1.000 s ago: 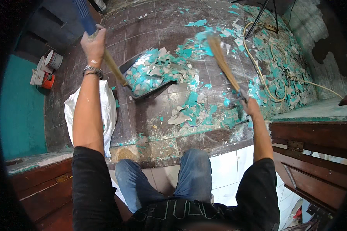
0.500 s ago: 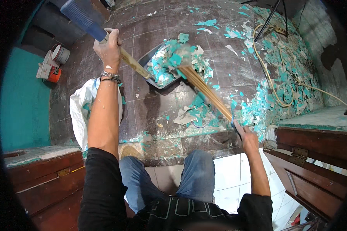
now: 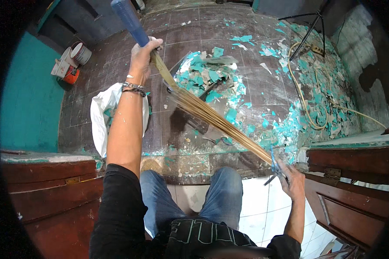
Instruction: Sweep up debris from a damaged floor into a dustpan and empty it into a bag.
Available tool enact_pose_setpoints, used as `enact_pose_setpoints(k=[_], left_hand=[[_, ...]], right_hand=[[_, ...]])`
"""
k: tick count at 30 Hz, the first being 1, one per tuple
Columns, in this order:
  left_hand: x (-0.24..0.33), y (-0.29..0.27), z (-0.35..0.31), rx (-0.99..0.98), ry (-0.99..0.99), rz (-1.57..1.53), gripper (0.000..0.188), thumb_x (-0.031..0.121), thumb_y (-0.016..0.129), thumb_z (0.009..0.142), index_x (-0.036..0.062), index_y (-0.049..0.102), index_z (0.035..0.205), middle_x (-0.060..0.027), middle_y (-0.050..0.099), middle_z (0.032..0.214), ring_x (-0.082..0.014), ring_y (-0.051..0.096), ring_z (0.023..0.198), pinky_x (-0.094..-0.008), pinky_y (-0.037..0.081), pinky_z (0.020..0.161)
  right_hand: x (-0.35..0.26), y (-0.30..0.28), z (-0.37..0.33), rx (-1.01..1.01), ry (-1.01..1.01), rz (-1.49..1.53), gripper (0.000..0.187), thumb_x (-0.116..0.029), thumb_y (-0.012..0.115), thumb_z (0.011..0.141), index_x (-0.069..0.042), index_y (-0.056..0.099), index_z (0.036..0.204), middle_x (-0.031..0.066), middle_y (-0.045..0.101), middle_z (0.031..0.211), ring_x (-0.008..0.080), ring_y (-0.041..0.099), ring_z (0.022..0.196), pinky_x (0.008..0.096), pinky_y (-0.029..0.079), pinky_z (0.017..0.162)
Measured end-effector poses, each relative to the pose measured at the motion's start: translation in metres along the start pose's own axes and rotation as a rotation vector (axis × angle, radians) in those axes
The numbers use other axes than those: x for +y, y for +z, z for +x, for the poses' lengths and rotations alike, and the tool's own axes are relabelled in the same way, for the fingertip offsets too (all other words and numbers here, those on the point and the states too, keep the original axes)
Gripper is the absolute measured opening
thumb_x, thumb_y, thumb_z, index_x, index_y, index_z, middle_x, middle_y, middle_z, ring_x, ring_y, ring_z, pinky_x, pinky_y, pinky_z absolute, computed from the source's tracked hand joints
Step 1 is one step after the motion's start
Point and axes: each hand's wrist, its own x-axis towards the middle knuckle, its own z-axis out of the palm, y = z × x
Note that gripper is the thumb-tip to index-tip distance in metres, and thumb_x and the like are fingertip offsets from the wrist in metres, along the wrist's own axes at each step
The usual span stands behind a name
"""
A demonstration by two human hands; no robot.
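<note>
My left hand (image 3: 143, 57) is closed round the handle of a long-handled dustpan (image 3: 130, 22), just below its blue grip. The pan lies low over the dark floor, largely covered by turquoise and white paint flakes (image 3: 212, 75). At the right, my right hand (image 3: 292, 180) grips the bound end of a stick broom (image 3: 229, 127). The broom's thin bristles slant up and left, their tips reaching across the lower part of the dustpan. More flakes lie under and beside the bristles.
A white sack (image 3: 100, 114) stands beside my left forearm. Paint buckets (image 3: 80, 54) sit by the turquoise wall. At right are a yellowish hose (image 3: 294, 82), a black tripod (image 3: 306, 32) and scattered flakes. Wooden doors (image 3: 354, 203) flank a raised threshold.
The broom's bristles have swung left and nearer, from the flake heap to the dustpan's near side. My left hand has shifted slightly right with the handle; my right hand has moved nearer.
</note>
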Motion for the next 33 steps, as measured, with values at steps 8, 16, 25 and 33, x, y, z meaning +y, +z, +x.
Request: enact_pose_setpoints(k=[8, 16, 25, 33], left_hand=[[0.020, -0.014, -0.102, 0.076, 0.134, -0.038, 0.020, 0.015, 0.071, 0.075, 0.0094, 0.055, 0.085, 0.0035, 0.053, 0.074, -0.0071, 0.051, 0.070, -0.0248, 0.042, 0.066], [0.047, 0.017, -0.232, 0.091, 0.241, -0.218, 0.029, 0.022, 0.066, 0.082, 0.0088, 0.047, 0.099, 0.0035, 0.047, 0.078, -0.0057, 0.045, 0.067, -0.0217, 0.039, 0.059], [0.109, -0.084, -0.348, -0.212, 0.418, 0.066, 0.062, 0.011, 0.066, 0.078, 0.0056, 0.035, 0.132, -0.0178, 0.045, 0.120, -0.0282, 0.046, 0.112, -0.0444, 0.037, 0.096], [0.056, -0.395, -0.356, 0.581, 0.255, 1.270, 0.024, 0.032, 0.065, 0.072, 0.0181, 0.069, 0.092, -0.0228, 0.034, 0.138, -0.0370, 0.029, 0.129, -0.0679, 0.017, 0.098]], right_hand=[[-0.010, 0.104, -0.080, 0.156, 0.360, -0.069, 0.070, -0.011, 0.069, 0.069, -0.010, 0.043, 0.134, 0.0160, 0.058, 0.101, 0.0307, 0.056, 0.090, 0.0368, 0.044, 0.078], [-0.280, 0.129, 0.094, 0.416, -0.033, 1.062, 0.096, -0.017, 0.073, 0.073, 0.003, 0.010, 0.143, 0.0254, 0.021, 0.146, 0.0314, 0.020, 0.137, 0.0348, 0.017, 0.110], [-0.358, 0.133, 0.059, 0.494, 0.243, 0.584, 0.056, -0.019, 0.068, 0.080, 0.005, 0.042, 0.122, 0.0206, 0.052, 0.117, 0.0292, 0.051, 0.104, 0.0383, 0.040, 0.089], [-0.448, 0.051, 0.034, 0.630, -0.102, 0.953, 0.022, -0.014, 0.059, 0.088, 0.004, 0.055, 0.101, 0.0116, 0.051, 0.092, 0.0235, 0.051, 0.080, 0.0344, 0.043, 0.072]])
